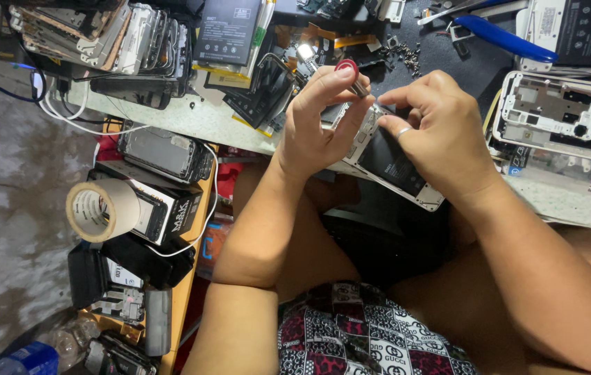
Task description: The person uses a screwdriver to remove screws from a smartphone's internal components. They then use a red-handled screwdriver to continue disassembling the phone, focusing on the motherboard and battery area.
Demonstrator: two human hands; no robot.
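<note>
My left hand (pixel 319 118) grips a small screwdriver (pixel 352 75) with a red cap, its tip pointing down at an opened phone (pixel 396 165). The phone has a white frame and a black battery showing. My right hand (pixel 441 132), with a ring on one finger, holds the phone from above and steadies it over the edge of the workbench (pixel 191 121). Both hands meet at the phone's upper end, where the fingers hide the screwdriver's tip.
Stacked phone parts (pixel 101 35) and black batteries (pixel 229 31) crowd the bench's back. A white phone frame (pixel 552 111) lies at right, blue-handled pliers (pixel 503 38) behind it. A tape roll (pixel 101 210), boxes and phones sit on a low shelf at left. Loose screws (pixel 410 59) lie near the hands.
</note>
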